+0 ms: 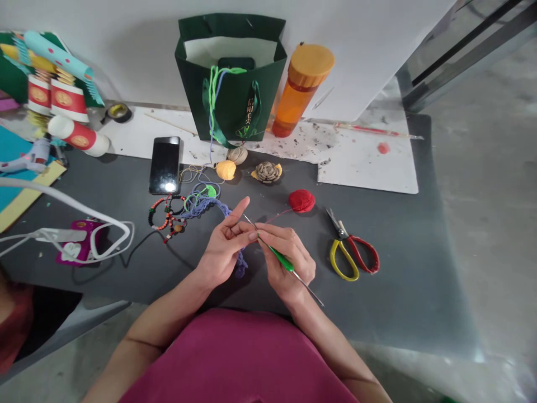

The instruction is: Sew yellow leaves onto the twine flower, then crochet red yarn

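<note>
My left hand [222, 249] is raised with its fingers pinched around a purple crocheted cord [240, 267], which hangs below the palm and trails back to a loose purple tangle [201, 205]. My right hand [289, 258] grips a green-handled crochet hook [279, 258], and its thin metal tip reaches the left fingers. A fine red yarn [274, 215] runs from a red yarn ball [301, 201] towards the hook and fingers. The hook's end sticks out past my right wrist.
Yellow-and-red-handled scissors [350, 249] lie right of my hands. Further up stand a black phone [165, 165], a beaded bracelet [166, 215], small woven flowers [267, 172], a green paper bag [229, 89] and an orange bottle [302, 89]. White cables [84, 224] cross the dark mat at left.
</note>
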Demonstrator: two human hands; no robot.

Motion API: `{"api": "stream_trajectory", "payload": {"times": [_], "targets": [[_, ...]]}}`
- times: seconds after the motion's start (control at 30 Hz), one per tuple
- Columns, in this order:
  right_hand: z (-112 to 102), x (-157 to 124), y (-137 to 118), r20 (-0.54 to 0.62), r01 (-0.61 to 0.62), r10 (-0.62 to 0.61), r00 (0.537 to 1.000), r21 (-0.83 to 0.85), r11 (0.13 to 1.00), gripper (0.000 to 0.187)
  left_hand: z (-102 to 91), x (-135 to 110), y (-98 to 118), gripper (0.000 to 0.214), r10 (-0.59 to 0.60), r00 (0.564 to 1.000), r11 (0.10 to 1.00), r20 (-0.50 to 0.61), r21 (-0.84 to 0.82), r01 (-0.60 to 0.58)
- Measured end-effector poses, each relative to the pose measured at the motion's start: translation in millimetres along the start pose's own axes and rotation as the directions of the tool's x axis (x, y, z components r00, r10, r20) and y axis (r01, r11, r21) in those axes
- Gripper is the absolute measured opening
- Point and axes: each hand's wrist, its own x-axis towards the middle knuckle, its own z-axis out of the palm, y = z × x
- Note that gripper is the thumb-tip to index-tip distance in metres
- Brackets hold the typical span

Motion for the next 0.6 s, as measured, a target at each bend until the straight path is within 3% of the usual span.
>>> {"api": "stream_trajectory", "payload": {"times": [0.17, 0.3, 0.43, 0.5, 0.6], "targets": [[0, -6, -2, -0.063, -0.238, 0.241, 0.968, 0.052, 0.97, 0.019, 1.2, 0, 2, 0.067, -0.02, 0.999, 1.0, 0.036, -0.005, 0.02], [1, -3, -2, -0.116, -0.34, 0.361, 0.925, 0.163, 0.926, 0.009, -0.1, 2, 4, 0.061, -0.019, 1.0, 1.0, 0.01, 0.009, 0.019], [2, 5, 1, -0.041, -0.486, 0.556, 0.83, 0.436, 0.757, 0.013, -0.6, 2, 4, 0.047, -0.048, 0.998, 0.999, 0.032, 0.017, 0.048], [3, 7, 4, 0.029, -0.547, 0.617, 0.786, 0.497, 0.674, 0.018, -0.7, 1, 2, 0.046, -0.054, 0.997, 0.998, 0.056, 0.016, 0.053], [5, 3, 6, 0.081, -0.569, 0.618, 0.782, 0.495, 0.656, 0.022, -0.3, 1, -2, 0.049, -0.034, 0.997, 0.999, 0.065, 0.026, 0.033]]}}
